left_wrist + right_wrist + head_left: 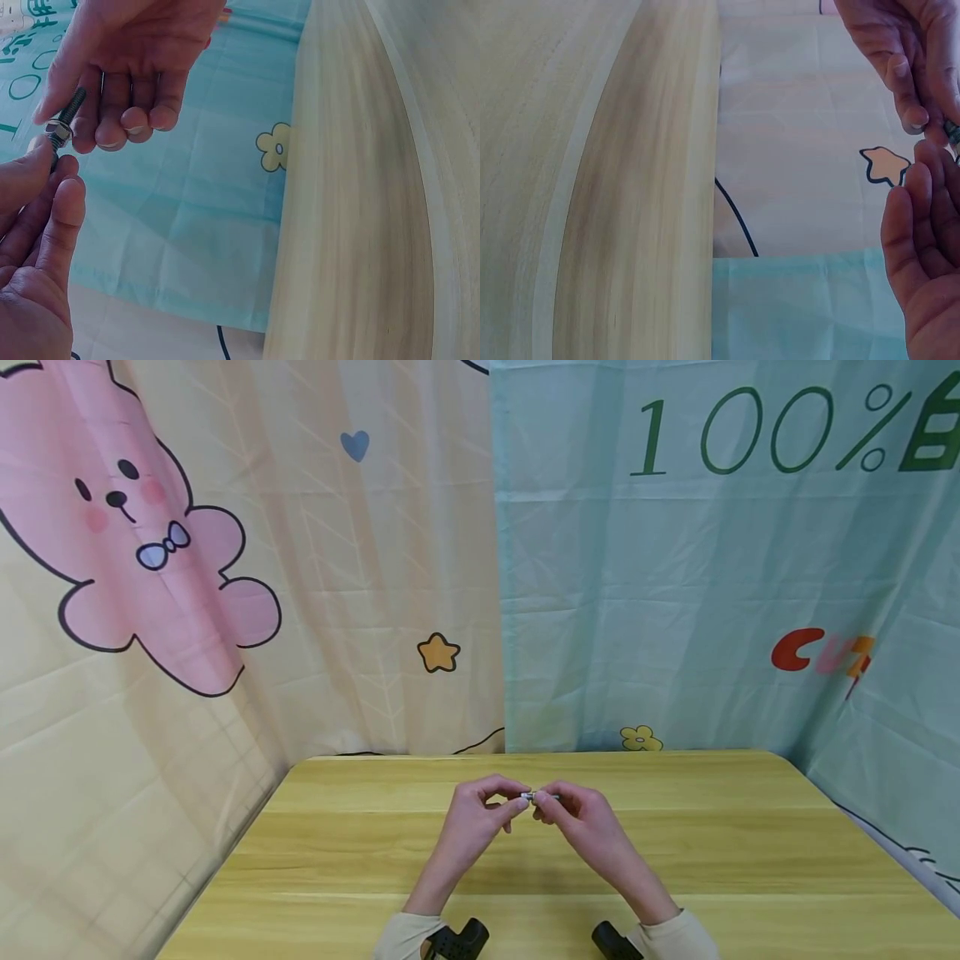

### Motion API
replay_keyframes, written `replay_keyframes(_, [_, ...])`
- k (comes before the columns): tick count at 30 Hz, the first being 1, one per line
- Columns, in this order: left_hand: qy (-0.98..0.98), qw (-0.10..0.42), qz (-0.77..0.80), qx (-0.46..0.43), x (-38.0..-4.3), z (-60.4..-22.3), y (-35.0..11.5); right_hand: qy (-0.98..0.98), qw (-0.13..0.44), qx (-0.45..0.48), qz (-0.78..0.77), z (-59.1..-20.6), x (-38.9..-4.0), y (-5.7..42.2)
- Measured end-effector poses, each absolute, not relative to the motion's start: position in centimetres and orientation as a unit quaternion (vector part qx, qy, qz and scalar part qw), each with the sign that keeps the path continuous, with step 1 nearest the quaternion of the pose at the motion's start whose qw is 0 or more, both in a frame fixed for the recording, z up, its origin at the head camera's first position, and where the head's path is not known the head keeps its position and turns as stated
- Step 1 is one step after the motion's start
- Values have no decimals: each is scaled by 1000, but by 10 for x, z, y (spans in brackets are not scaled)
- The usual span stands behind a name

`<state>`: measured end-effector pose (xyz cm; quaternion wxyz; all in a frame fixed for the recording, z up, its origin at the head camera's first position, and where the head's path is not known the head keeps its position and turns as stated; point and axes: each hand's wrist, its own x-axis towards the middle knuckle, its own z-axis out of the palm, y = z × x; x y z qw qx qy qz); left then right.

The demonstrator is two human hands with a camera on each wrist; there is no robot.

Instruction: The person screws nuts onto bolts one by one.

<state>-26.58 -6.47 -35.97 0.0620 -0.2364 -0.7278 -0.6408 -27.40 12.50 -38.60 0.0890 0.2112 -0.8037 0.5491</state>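
Between both hands, above the wooden table, is a small metal bolt (529,796). The left wrist view shows its dark threaded shank (73,106) and a silver nut (58,130) around it, perhaps with a washer. My left hand (472,814) pinches one end of the bolt between thumb and index finger. From the other side my right hand (588,822) grips the threaded part with thumb and forefinger; its other fingers are loosely bent. The right wrist view catches only a sliver of the bolt (952,132) at its edge, and fingers hide the rest.
A light wooden table (345,860) lies beneath the hands. Behind it hang a beige curtain (375,568) with a pink bear and a teal curtain (600,610) with printed lettering. Black wrist cameras (467,938) sit at both sleeves.
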Motion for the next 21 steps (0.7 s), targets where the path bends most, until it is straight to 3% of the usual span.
replay_keyframes(10, [-721,68,-651,-228,-284,-382,-65,-792,121,241,547,-384,-275,126])
replay_keyframes(21, [-720,58,-654,-225,-279,-377,-65,-785,145,267,541,-387,-275,126])
